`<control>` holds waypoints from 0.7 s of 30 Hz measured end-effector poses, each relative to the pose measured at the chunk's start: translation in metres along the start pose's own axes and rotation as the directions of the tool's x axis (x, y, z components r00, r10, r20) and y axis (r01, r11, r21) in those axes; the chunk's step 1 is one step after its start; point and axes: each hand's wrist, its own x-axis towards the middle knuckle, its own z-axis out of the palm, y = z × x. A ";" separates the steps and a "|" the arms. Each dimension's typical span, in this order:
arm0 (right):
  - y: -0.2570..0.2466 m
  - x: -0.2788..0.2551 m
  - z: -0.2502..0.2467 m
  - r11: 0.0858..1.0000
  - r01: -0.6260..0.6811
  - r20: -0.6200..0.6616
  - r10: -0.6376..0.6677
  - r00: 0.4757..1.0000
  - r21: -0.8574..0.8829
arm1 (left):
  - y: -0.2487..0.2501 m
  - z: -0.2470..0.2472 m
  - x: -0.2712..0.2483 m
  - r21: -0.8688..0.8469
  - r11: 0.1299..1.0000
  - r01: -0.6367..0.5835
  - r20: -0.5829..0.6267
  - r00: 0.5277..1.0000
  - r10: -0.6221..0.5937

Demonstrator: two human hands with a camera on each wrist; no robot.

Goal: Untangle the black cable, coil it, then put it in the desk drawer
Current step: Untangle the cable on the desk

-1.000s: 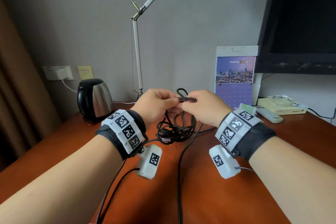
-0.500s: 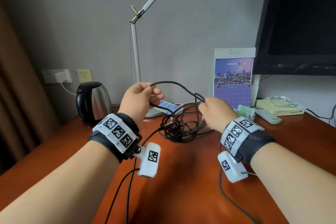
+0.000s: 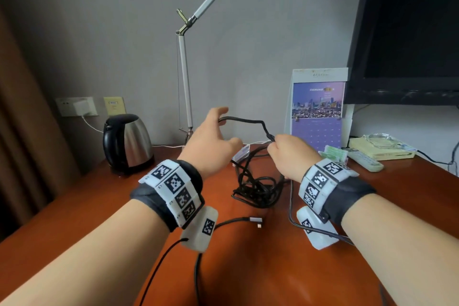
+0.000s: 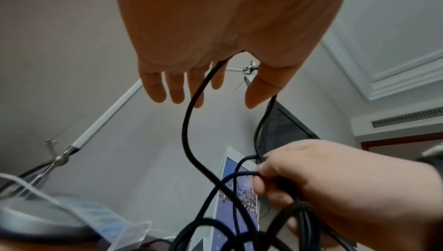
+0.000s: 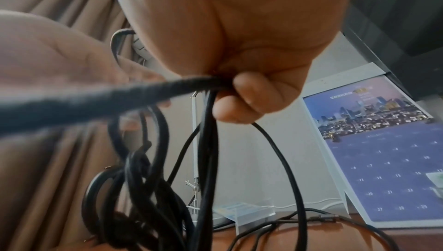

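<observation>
Here the right hand [image 3: 289, 156] pinches several strands of the cable [image 3: 258, 186]; the left hand [image 3: 211, 141] is spread, a loop apparently draped over it.

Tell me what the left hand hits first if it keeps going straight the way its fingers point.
Probably the desk lamp's upright pole: the left hand points up and away toward it and the wall. Depth is unclear.

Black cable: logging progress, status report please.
Left hand open, cable draped over fingers. Right hand grips black cable strands. Tangle unresolved on desk; kettle clear.
</observation>
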 end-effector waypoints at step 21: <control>-0.014 -0.010 -0.009 0.996 0.065 0.000 -0.065 0.998 -0.057 | -0.024 -0.003 0.017 0.374 0.916 -0.143 -0.056 0.983 0.176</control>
